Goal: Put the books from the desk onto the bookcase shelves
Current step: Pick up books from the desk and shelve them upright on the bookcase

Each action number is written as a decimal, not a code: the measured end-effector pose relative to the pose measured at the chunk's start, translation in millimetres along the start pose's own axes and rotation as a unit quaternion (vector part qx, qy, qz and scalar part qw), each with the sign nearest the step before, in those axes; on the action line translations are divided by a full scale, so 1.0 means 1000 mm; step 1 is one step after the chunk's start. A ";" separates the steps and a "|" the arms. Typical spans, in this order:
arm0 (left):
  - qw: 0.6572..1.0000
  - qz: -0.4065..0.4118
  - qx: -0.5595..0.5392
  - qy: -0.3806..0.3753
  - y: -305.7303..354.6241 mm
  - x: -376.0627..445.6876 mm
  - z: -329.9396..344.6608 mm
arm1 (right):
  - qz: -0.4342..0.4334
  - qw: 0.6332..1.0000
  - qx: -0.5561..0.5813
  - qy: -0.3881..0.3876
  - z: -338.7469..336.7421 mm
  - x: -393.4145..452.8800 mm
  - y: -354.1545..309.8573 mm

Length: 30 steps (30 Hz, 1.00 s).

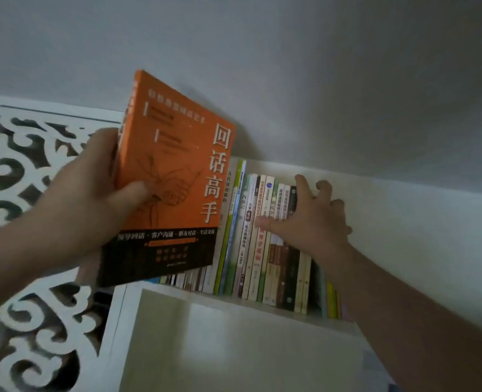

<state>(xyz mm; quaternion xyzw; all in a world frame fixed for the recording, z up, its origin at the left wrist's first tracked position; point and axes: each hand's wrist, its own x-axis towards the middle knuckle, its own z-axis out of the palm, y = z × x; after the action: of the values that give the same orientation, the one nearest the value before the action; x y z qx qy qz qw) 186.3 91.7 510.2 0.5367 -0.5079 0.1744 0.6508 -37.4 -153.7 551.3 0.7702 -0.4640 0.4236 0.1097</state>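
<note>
Wall (319,66), grey and plain, filled the top of the view. Under it stood the white bookcase (234,335), and its lower part ran off the bottom edge. On the left was a white panel with curly cut-out shapes (22,165), cut off at the side.

A row of books (262,236) stood upright on the top shelf. Their spines were small and blurry, so the words were hard to read. The left end of the row was hidden behind the orange book, and the right end was hidden behind the right arm.

The orange book (174,171) was up in the air in front of the shelf, tilted to the left, with its front cover facing the camera. It had big white letters down its right side and a black band at the bottom. The small print on it was too fuzzy to read.

The left hand (92,199) gripped the orange book by its spine side, thumb on the cover, the other fingers hidden behind it. The right hand (310,219) was spread wide, fingers lightly bent, touching the row of books, thumb across the spines. Both arms reached up from the bottom corners.
</note>
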 end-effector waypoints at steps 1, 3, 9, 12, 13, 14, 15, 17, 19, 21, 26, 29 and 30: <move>1.000 0.002 -0.021 0.000 -0.002 -0.002 0.005 | -0.003 1.000 -0.007 0.020 0.003 -0.001 0.000; 0.999 0.005 -0.052 -0.005 -0.004 -0.004 0.016 | -0.021 0.999 0.003 0.032 0.004 -0.002 0.007; 0.995 0.049 -0.076 -0.037 0.010 -0.006 0.051 | 0.021 0.998 -0.017 0.061 -0.008 -0.004 0.040; 0.993 0.042 -0.102 -0.039 0.022 -0.006 0.075 | 0.043 0.993 -0.058 0.092 -0.005 -0.007 0.040; 0.992 0.041 -0.108 -0.048 0.025 -0.007 0.084 | 0.034 0.993 -0.058 0.095 -0.003 -0.008 0.038; 0.992 0.040 -0.109 -0.059 0.029 -0.010 0.094 | 0.024 0.994 -0.053 0.097 -0.002 -0.008 0.036; 0.991 0.040 -0.106 -0.067 0.033 -0.012 0.104 | 0.016 0.994 -0.045 0.098 -0.001 -0.008 0.034; 0.992 0.041 -0.098 -0.062 0.043 -0.018 0.119 | 0.007 0.995 -0.028 0.096 -0.003 -0.007 0.034; 0.995 0.055 -0.069 -0.037 0.053 -0.019 0.128 | 0.001 0.995 -0.021 0.099 -0.011 -0.007 0.044; 0.997 0.068 -0.041 -0.012 0.060 -0.020 0.135 | -0.010 0.995 -0.013 0.100 -0.021 -0.009 0.065; 0.999 0.042 0.024 0.001 0.060 -0.032 0.167 | -0.031 0.994 0.014 0.103 -0.045 -0.015 0.117; 0.999 0.032 0.033 -0.022 0.057 -0.040 0.204 | -0.032 0.992 0.018 0.119 -0.048 -0.019 0.127; 0.999 0.025 0.034 -0.017 0.057 -0.041 0.219 | -0.038 0.992 0.020 0.121 -0.047 -0.020 0.127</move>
<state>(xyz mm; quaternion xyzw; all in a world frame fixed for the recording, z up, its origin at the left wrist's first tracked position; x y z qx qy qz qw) 20.8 -66.1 485.1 0.5482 -0.5259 0.1985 0.6193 -170.5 -183.8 536.7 0.7323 -0.4089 0.5188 0.1654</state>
